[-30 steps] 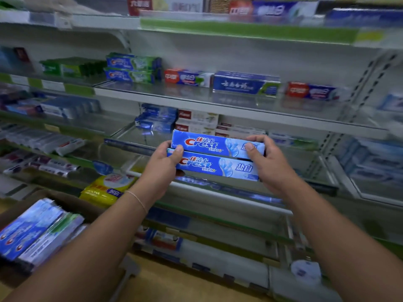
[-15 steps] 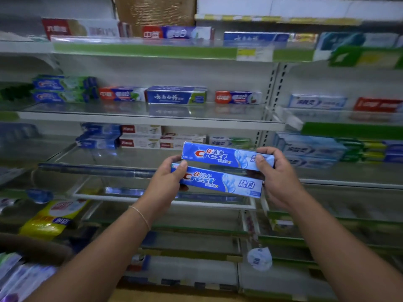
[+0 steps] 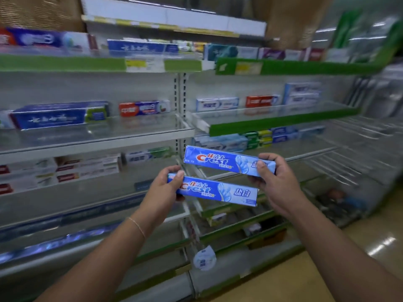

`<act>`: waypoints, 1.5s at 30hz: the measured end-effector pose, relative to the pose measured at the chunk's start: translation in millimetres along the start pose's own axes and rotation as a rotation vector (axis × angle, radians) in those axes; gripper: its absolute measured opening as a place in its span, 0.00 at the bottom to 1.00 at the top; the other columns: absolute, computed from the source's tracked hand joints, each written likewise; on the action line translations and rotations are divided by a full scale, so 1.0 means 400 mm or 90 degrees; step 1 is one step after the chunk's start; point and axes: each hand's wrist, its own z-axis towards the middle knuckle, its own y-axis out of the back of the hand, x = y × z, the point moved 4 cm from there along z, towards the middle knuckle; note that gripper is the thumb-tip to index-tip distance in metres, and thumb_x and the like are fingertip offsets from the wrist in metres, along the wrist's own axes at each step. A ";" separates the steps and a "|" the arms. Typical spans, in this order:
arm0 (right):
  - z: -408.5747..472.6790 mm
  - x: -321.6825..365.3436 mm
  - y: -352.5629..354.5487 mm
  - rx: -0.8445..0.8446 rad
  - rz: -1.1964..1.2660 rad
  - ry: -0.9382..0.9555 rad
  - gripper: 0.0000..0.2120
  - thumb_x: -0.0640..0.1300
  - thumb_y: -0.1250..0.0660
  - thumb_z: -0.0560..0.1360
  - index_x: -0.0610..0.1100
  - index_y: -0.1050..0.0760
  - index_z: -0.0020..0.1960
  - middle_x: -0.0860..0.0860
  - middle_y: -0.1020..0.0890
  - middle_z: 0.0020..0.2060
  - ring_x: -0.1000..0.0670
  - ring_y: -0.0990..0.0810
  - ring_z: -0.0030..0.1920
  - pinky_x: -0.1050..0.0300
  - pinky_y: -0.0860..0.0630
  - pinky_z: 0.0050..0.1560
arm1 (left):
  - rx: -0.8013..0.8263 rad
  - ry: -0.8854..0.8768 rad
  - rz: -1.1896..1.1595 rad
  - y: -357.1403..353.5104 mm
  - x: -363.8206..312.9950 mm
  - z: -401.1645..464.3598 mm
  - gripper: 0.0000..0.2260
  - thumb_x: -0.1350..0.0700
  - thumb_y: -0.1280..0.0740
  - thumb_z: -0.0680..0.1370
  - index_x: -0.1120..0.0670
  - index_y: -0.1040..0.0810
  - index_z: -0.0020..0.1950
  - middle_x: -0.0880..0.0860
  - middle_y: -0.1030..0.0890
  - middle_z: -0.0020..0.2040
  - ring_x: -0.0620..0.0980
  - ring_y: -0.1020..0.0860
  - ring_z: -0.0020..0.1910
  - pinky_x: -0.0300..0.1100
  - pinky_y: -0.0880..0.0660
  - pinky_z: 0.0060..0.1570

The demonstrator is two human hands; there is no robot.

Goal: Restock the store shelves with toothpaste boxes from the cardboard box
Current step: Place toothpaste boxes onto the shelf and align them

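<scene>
Before the shelf edge (image 3: 96, 147), hands (image 3: 161, 190) (image 3: 277, 182) grip two Crest boxes (image 3: 218, 191) (image 3: 226, 161).

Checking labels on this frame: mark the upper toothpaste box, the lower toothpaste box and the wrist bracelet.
upper toothpaste box (image 3: 220, 160): head view, on the red logo of its front face.
lower toothpaste box (image 3: 218, 191): head view, mid front face, right of the logo.
bracelet (image 3: 137, 225): head view, on the thin chain across the left wrist.
</scene>
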 end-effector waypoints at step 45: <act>0.299 0.037 0.878 -0.134 -0.051 -0.014 0.05 0.39 0.40 0.82 0.48 0.28 0.51 0.46 0.20 0.46 0.43 0.22 0.43 0.36 0.22 0.52 | 0.108 0.057 0.002 -0.964 0.064 0.131 0.05 0.53 0.38 0.82 0.51 0.25 0.56 0.52 0.22 0.40 0.43 0.23 0.33 0.40 0.23 0.35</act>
